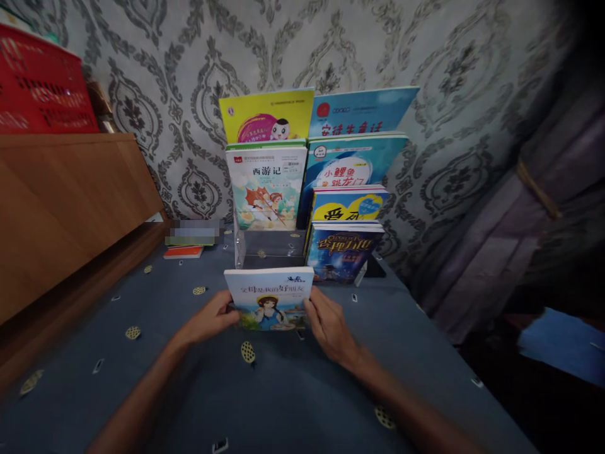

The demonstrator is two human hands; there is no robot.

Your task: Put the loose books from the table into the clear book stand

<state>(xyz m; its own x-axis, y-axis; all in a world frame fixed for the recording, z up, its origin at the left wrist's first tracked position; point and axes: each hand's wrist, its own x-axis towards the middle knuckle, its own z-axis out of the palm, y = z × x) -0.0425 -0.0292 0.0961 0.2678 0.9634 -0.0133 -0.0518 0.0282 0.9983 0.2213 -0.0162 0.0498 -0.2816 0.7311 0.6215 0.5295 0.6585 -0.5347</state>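
Note:
A book with a pale cover and a drawn girl in a yellow hat stands upright between my hands. My left hand grips its left edge, and my right hand grips its right edge. Just behind it is a clear stepped book rack whose lowest left tier shows bare. Higher on the left side of the rack stand a white-covered book and a yellow book. The right side holds a dark blue book, a yellow-and-blue book, a teal book and a blue book.
A small pile of books lies at the back left, by a wooden cabinet bearing a red basket. Patterned wallpaper rises behind the dark blue cloth. A tied curtain hangs at the right.

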